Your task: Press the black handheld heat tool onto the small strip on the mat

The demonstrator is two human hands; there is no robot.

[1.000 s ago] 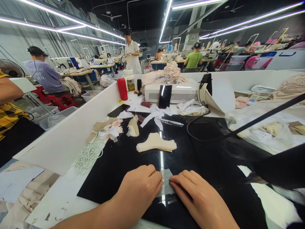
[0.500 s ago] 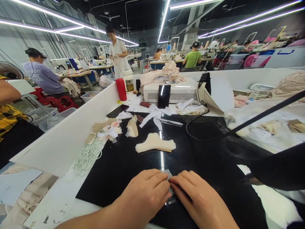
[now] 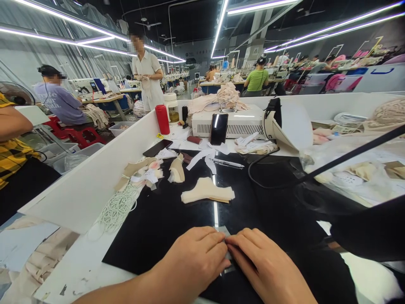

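Clear sheet (image 3: 223, 230) partly under L fingers (image 3: 212, 240), by R fingers (image 3: 246, 241); can't tell if pinched.

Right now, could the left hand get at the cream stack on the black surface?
Probably yes: the cream stack lies just beyond the left hand, with nothing but black surface visible between them. The hand is presently busy at a small translucent piece.

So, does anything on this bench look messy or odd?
The pale cord looks untidy, loosely tangled at the left edge of the black mat, beside jumbled scraps, unlike the neatly stacked cream pieces. Nothing looks spilled.
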